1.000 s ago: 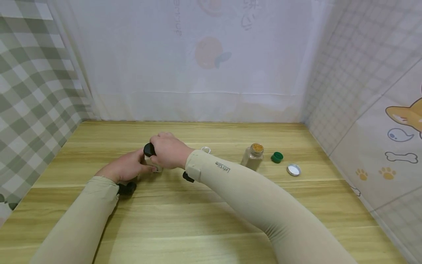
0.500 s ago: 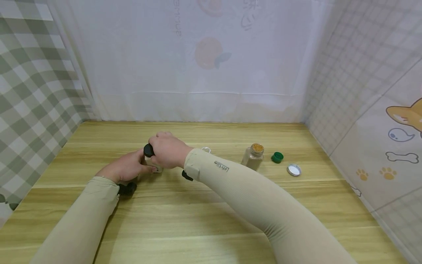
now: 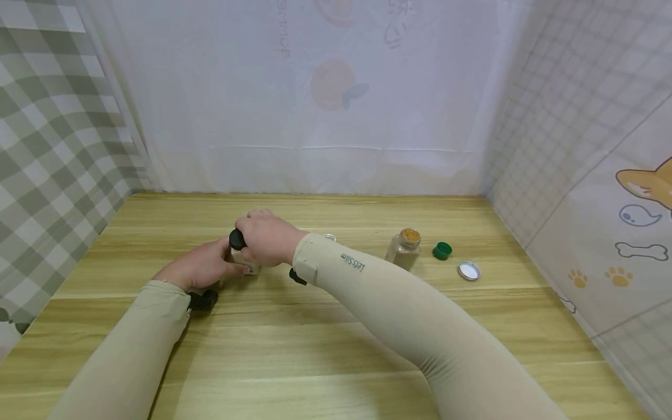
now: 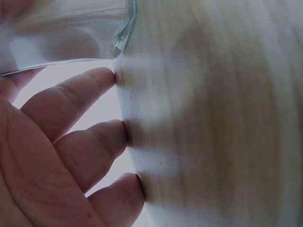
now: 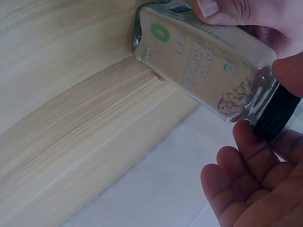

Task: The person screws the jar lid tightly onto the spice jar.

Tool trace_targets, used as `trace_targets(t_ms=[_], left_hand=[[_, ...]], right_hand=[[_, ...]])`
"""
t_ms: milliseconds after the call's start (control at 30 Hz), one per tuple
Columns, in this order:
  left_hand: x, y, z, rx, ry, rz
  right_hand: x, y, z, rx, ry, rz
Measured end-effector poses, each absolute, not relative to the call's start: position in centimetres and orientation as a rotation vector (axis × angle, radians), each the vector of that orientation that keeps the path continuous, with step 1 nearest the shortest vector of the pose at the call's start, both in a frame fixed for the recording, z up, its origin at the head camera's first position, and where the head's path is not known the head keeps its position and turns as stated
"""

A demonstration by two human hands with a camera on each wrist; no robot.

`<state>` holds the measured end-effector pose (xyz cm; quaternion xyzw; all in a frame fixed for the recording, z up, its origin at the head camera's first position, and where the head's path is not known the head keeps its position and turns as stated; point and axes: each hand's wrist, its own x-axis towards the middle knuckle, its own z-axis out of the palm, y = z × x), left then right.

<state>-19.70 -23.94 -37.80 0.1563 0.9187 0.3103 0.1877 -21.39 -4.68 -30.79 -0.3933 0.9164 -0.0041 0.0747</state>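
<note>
On the left part of the table stands a clear square-sided spice jar (image 5: 189,61) with a pale label on which the word POWDER can be read. My left hand (image 3: 202,265) holds its body low, between thumb and fingers. In the left wrist view several fingertips (image 4: 106,78) of that hand rest on the tabletop beside the glass base. From above, my right hand (image 3: 269,238) grips the jar's black cap (image 3: 237,239). The right wrist view shows thumb and index finger at the rim of this cap, which sits on the jar's neck.
Right of the sleeve stands another glass jar (image 3: 401,256) with a grainy orange-brown round top. Beside it lie a green cap (image 3: 442,251) and a silver lid (image 3: 469,270) with a white inside. A ring-shaped rim (image 3: 329,237) shows partly behind my right sleeve. Fabric walls enclose the table (image 3: 294,361).
My right hand and forearm have shifted very slightly to the left. Both hands keep their hold on the spice jar and its cap.
</note>
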Motion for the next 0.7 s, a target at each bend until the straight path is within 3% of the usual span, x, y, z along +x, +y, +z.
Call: trace_targets(t_ms=[700], left_hand=[[-19.77, -24.00, -37.74, 0.437, 2.574, 0.865]], right_hand=[[-21.48, -4.81, -30.16, -1.200, 2.709, 0.031]])
